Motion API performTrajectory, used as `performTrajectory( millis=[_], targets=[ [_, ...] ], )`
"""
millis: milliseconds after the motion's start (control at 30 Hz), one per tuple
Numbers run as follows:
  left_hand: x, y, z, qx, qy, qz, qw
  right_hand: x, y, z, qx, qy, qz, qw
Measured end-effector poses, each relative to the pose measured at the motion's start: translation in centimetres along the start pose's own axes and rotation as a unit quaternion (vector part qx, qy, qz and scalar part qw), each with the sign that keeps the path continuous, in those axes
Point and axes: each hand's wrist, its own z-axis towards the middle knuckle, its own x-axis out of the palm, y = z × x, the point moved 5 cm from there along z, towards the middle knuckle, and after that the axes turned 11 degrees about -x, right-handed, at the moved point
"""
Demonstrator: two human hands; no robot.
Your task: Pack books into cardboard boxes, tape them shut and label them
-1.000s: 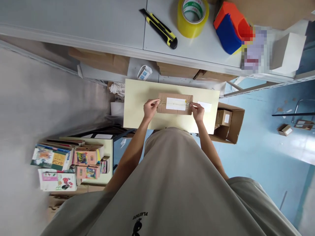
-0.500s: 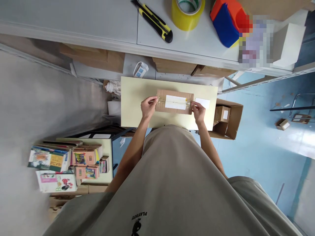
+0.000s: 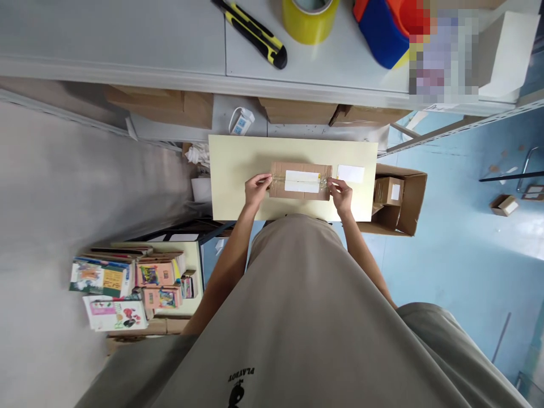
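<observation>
A flat brown cardboard box (image 3: 278, 190) with a white label (image 3: 302, 181) and clear tape along its middle is between my two hands, over a pale yellow tabletop (image 3: 238, 156). My left hand (image 3: 255, 190) pinches the box's left end, thumb and fingertips together. At the opposite end, my right hand (image 3: 341, 196) is closed in a similar pinch near the shiny tape. Whether the box rests fully on the tabletop, I cannot tell. Close to my right hand lies a white slip of paper (image 3: 351, 173).
Above the tabletop, a grey shelf (image 3: 140, 45) carries a box cutter (image 3: 255, 35), a yellow tape roll (image 3: 309, 24) and a blue-and-red tape dispenser (image 3: 382, 35). An open carton (image 3: 414, 195) with smaller boxes stands at right. Stacked books (image 3: 113, 277) are at lower left.
The box and both hands have shifted slightly toward my body. Both hands remain at the box's ends. The whole view has turned and moved a little.
</observation>
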Motion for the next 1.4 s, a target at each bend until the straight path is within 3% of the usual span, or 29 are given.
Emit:
performTrajectory(
  millis=[233,367,433,533,733,833,933,1067,1200,1300,1400],
  targets=[
    [-0.3,-0.1,-0.8,0.005,0.013,0.023,1.0,0.0,2.1,-0.2,-0.034,0.03,-0.042,0.998],
    [-0.8,-2.6,-1.4,0.05,0.017,0.089,0.995,-0.1,4.4,0.1,-0.071,0.072,-0.122,0.987],
    [-1.1,-5.4,-2.2,0.116,-0.032,0.132,0.984,-0.6,6.6,0.6,-0.106,0.072,-0.155,0.98],
    [0.0,-10.7,-3.9,0.233,-0.084,0.148,0.958,-2.2,11.9,2.2,-0.202,0.02,-0.187,0.961],
    [7.6,-23.6,-8.0,0.442,0.007,0.091,0.892,-5.2,25.3,9.1,-0.378,-0.085,-0.216,0.896],
    [11.4,-29.2,-9.8,0.5,0.048,0.072,0.862,-5.2,29.7,14.7,-0.394,-0.09,-0.277,0.872],
    [14.6,-32.5,-11.0,0.524,0.08,0.066,0.845,-4.2,30.8,20.4,-0.354,-0.088,-0.35,0.863],
    [16.6,-32.9,-11.6,0.525,0.103,0.052,0.843,-2.6,29.3,25.4,-0.297,-0.071,-0.382,0.872],
    [15.8,-30.2,-11.2,0.484,0.11,0.043,0.867,-2.4,27.8,26.7,-0.307,-0.075,-0.362,0.877],
    [13.9,-26.7,-10.8,0.435,0.11,0.036,0.893,-3.0,26.6,24.9,-0.303,-0.068,-0.373,0.874],
    [11.7,-22.4,-11.1,0.392,0.109,0.016,0.913,-3.3,24.9,19.5,-0.305,-0.046,-0.344,0.887]
  ],
)
